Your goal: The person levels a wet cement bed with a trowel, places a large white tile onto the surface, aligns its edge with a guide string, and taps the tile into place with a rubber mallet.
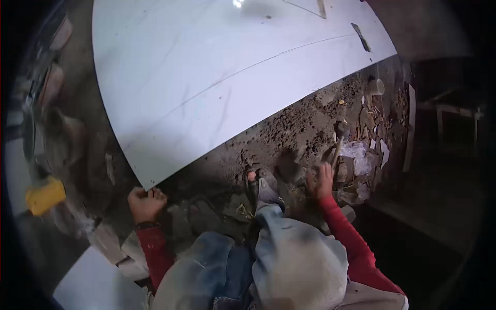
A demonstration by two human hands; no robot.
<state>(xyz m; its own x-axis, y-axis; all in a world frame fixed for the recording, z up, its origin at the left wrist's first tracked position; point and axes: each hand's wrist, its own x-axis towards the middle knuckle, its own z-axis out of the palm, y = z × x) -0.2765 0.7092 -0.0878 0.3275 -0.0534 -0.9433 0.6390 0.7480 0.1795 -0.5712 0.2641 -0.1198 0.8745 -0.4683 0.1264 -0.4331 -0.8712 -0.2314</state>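
Note:
A large white slab, like a tile with faint grey veins [222,67], spreads across the upper middle, one corner pointing toward me. At that near corner is my left hand [147,204], its fingers curled against the edge; the fingertips are partly hidden. My right hand [322,182] is low over the dirt at the right, fingers stretched and nothing seen in them. Just beyond it lies a hammer-like tool [338,147] with a light wooden handle and dark head. Whether the fingers touch the handle, I cannot tell.
Loose dark soil [289,129] borders the slab. Crumpled clear plastic [356,155] and broken pieces lie right of my hand. A white cup-like tube [378,87] sits farther back. A yellow object [45,196] stands left, with blocks [107,240] below it. My sandalled foot [266,186] is between my hands.

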